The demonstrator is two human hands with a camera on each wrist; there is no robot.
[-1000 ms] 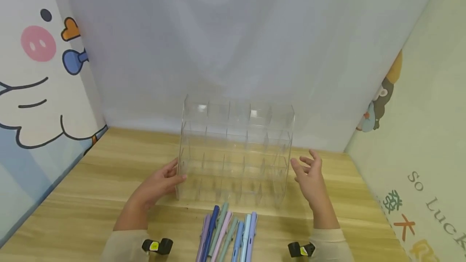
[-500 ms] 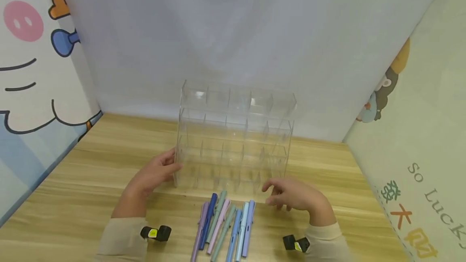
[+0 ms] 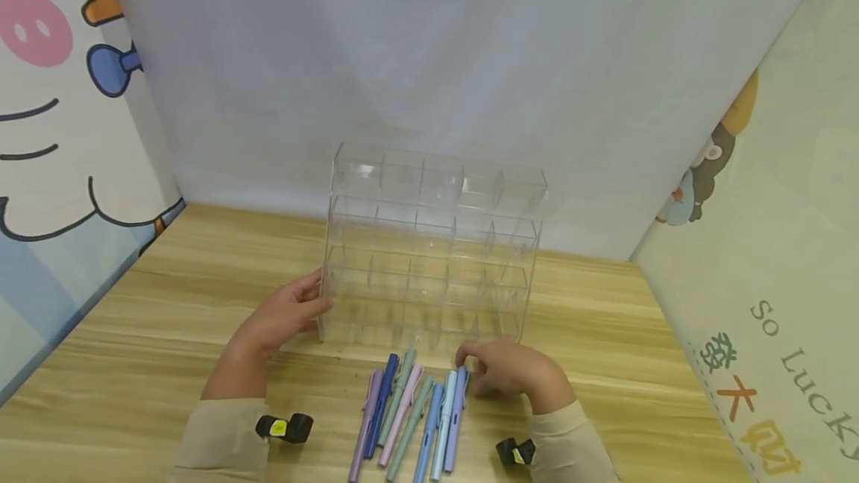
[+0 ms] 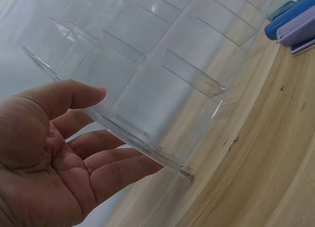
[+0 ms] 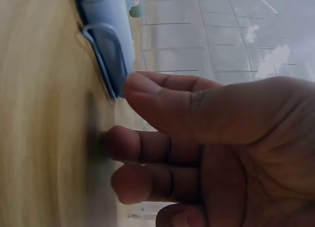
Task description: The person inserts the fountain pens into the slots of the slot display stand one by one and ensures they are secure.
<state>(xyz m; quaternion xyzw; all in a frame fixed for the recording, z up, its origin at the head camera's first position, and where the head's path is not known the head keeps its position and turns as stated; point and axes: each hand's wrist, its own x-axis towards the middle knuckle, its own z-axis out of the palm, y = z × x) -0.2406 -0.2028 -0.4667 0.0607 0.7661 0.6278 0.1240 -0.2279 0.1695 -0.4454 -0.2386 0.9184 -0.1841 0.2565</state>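
Note:
A clear acrylic rack with tiers of small compartments stands upright on the table. At its left side, my left hand holds the side panel, the thumb at the front and the fingers behind, as the left wrist view shows. Several capped pens lie side by side before the rack, among them a purple pen, a dark blue pen and a pink pen. My right hand is at the cap end of the rightmost periwinkle pen. Its thumb tip meets or nearly meets the cap, fingers loosely bent.
Behind the rack hangs a pale cloth. A cartoon-printed panel borders the wooden table on the left, and a light green printed panel on the right. Black wrist cameras sit on both sleeves.
My right hand has left the rack's right side and moved down and leftward to the pens. My left hand stays at the rack's left panel. The head view has tilted slightly downward.

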